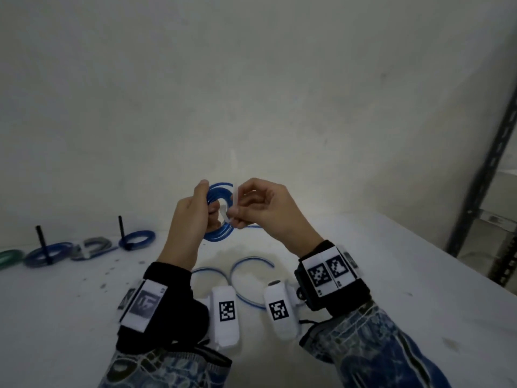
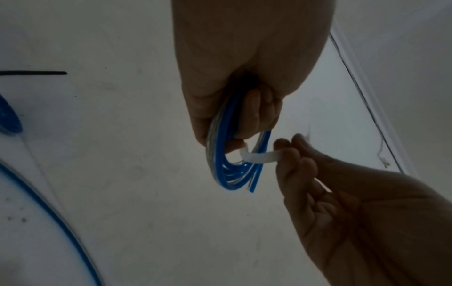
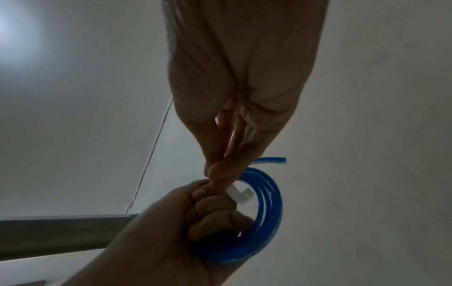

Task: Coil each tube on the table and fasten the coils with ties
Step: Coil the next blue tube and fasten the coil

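From the head camera, both hands are up above the white desk (image 1: 363, 275). The left hand (image 1: 187, 219) has its fingers curled round a coil of translucent blue plastic tube (image 1: 221, 233), holding it clear of the surface. The right hand (image 1: 265, 208) pinches a thin white plastic tie (image 1: 234, 191) that loops through the coil, its tail sticking upward. On the desk near the wrists lies a loose curved blue tube (image 1: 243, 289). Far left sits a row of finished coils (image 1: 137, 239), two of them with black ties (image 1: 42, 242) standing up.

Over to the left wrist view: the left hand (image 2: 244, 77) wraps the blue coil (image 2: 225, 154), several turns bunched together, and the white tie (image 2: 259, 156) runs from inside the coil across to the right hand's fingertips (image 2: 291, 154), which nip it.

Right wrist view now: the right hand (image 3: 232, 116) closes thumb and forefinger on the white tie (image 3: 242, 195), just beside the left hand (image 3: 195, 222), which clutches the blue coil (image 3: 269, 212). One cut tube end pokes out above the coil.
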